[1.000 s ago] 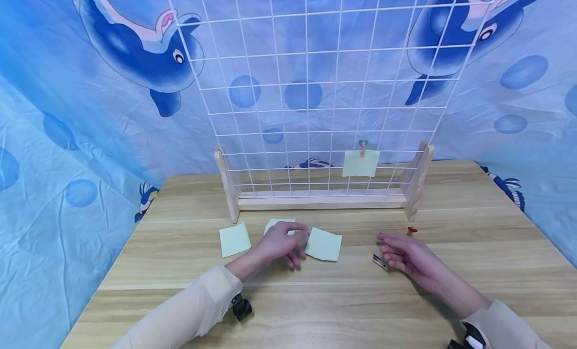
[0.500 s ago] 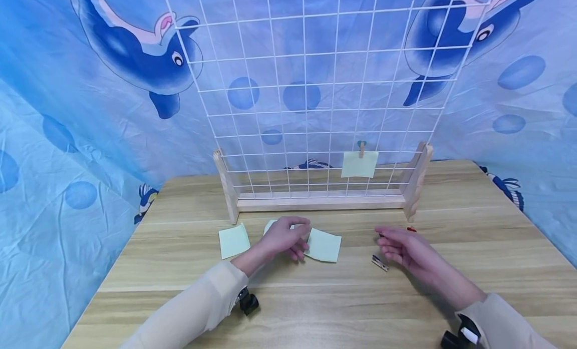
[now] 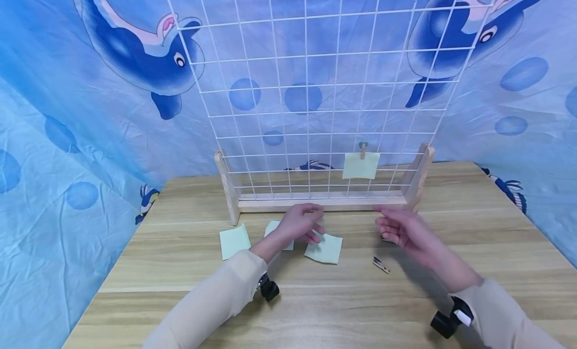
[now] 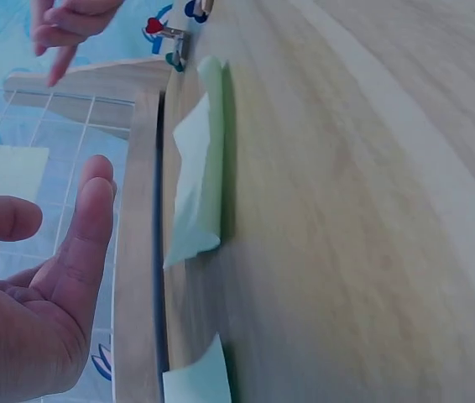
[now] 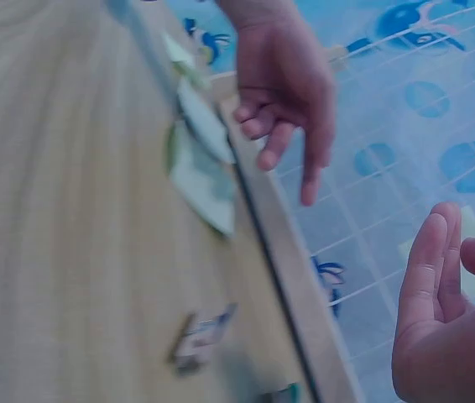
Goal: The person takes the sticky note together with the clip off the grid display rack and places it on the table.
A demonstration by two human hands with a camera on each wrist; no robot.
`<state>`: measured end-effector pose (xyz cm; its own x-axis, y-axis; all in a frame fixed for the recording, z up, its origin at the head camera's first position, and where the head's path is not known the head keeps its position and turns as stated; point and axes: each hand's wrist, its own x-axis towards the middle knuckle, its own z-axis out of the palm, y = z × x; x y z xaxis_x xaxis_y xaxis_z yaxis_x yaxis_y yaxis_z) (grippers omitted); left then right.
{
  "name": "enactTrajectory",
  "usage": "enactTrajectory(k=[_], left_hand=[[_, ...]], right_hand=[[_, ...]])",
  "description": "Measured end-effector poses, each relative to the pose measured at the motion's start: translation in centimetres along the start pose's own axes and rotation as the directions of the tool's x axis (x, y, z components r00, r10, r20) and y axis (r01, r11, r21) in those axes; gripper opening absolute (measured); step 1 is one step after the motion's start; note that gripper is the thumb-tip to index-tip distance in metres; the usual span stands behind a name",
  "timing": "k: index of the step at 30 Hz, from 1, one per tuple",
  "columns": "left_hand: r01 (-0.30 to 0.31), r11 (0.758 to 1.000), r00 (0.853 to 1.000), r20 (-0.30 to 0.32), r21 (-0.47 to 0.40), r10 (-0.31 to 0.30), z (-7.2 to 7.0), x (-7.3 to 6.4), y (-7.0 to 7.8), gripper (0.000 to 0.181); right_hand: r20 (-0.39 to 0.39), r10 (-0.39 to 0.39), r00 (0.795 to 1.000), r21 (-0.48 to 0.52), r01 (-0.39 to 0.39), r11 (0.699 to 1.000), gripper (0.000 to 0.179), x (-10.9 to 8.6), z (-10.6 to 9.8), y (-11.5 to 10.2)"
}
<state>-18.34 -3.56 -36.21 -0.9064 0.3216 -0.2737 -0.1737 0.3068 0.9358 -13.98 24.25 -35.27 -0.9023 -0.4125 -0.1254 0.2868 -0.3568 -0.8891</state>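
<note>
My left hand hovers over the pale green paper notes, thumb and fingers apart with nothing between them. Beneath it lie a middle note, partly covered, and a right note; a left note is farther out. My right hand is raised over the table's right part, holding nothing, fingers loosely bent. Below it lies a small clothespin. In the left wrist view, a red-heart clothespin shows near the rack. Another pale green note hangs from the grid by a wooden clothespin.
A white wire grid stands upright in a wooden base at the back of the wooden table. Behind it hangs a blue curtain with dolphins. Each wrist carries a black camera.
Both hands have moved forward toward the grid's base, the left also to the right. More of the middle note and the clothespin by the right hand shows. The red heart is now hidden in the head view.
</note>
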Motion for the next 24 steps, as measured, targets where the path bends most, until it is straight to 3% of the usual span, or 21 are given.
enactTrajectory(k=[3,10,19,24], left_hand=[[-0.02,1.0,1.0,0.004,-0.014,0.021,0.3,0.4,0.3,0.041],[-0.143,0.989,0.99,-0.014,-0.02,0.143,0.8,1.7,1.4,0.041],[-0.214,0.973,0.976,-0.051,-0.085,0.21,1.9,3.1,3.1,0.039],[-0.249,0.966,0.967,-0.07,-0.067,0.244,2.2,3.6,3.9,0.042]], right_hand=[[0.014,-0.046,0.999,0.027,0.045,0.999,0.023,0.2,0.2,-1.2],[0.019,-0.088,0.996,0.027,0.088,0.996,0.023,0.5,0.5,-3.1],[-0.014,-0.091,0.996,-0.006,0.091,0.996,0.021,1.7,0.9,-4.4],[-0.015,-0.11,0.994,0.015,0.111,0.994,0.021,2.7,0.9,-5.1]])
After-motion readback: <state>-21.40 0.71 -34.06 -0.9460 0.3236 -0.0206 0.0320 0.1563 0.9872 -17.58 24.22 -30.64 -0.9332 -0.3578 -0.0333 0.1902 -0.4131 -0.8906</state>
